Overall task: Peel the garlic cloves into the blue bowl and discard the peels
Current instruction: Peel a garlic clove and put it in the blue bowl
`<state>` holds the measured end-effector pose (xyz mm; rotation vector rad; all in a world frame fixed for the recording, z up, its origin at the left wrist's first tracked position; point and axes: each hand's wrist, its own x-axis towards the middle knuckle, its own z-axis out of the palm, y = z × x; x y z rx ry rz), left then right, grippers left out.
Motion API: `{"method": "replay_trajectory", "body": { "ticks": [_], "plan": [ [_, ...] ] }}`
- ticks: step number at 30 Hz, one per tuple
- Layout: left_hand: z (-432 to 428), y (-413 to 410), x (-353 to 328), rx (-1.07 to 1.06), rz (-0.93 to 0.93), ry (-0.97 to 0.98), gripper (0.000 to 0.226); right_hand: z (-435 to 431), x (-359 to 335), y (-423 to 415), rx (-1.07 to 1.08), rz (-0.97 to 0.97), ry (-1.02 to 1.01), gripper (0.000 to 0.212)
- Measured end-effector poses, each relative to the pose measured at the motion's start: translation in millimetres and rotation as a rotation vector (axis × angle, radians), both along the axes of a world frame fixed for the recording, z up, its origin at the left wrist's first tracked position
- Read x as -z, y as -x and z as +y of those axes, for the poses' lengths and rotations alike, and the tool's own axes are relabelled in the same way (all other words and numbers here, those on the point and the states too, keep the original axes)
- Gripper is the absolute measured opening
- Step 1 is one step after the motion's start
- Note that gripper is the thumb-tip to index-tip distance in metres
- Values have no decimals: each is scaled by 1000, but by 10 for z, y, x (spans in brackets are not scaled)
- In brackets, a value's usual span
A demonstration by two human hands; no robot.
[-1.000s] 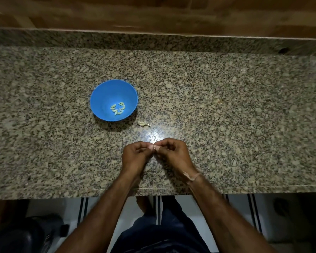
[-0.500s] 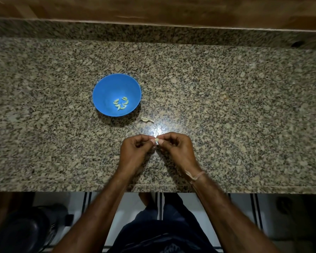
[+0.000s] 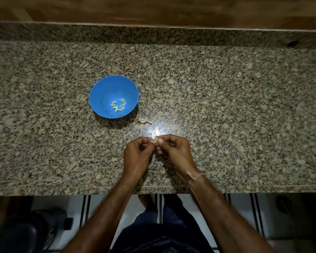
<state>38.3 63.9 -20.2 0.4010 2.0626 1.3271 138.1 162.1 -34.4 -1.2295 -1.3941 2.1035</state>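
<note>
Most of the garlic clove [image 3: 155,139] is hidden: only a pale sliver shows between the fingertips of the left hand [image 3: 137,156] and the right hand [image 3: 175,152], so how much skin it carries cannot be told. Both hands have their fingers curled inward, and each grip pinches the clove from its own side, just above the near part of the counter [image 3: 226,106]. A thin pale thread [image 3: 194,175] is tied round the right wrist.

A small pale scrap [image 3: 144,121] lies on the counter near the bowl's right side (peel or unpeeled clove, too small to say). In the shadowed lower left, a dark rounded object [image 3: 26,232] on the floor is cut off by the edge and cannot be identified.

The blue bowl [image 3: 106,92] is round, smooth and plastic-looking, and it stands to the left of the hands, farther back. A small cluster of peeled cloves [image 3: 118,105], curved and yellowish, rests at its bottom. The counter is speckled granite, polished enough to throw a bright glare just beyond the fingertips. Behind it runs a brown wooden panel [image 3: 153,8].
</note>
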Motion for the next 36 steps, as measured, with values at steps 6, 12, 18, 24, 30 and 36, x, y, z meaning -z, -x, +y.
{"method": "replay_trajectory", "body": {
  "ticks": [6,12,18,24,30,36],
  "plan": [
    [-40,-1,105,41,69,116,12,48,86,25,109,-54,177,17],
    [-12,25,87,8,98,51,12,49,58,-26,22,-88,58,24],
    [47,86,45,46,-3,-60,11,65,-25,-55,-56,-65,-2,27],
    [54,102,28,-68,-177,-95,5,90,-110,-76,-106,-5,-70,12],
    [59,103,19,-119,-222,-102,10,99,-120,-31,-151,-88,-325,7],
    [78,66,-53,-185,-254,-124,13,30,-90,27,-258,-248,-710,7]
  ]
}}
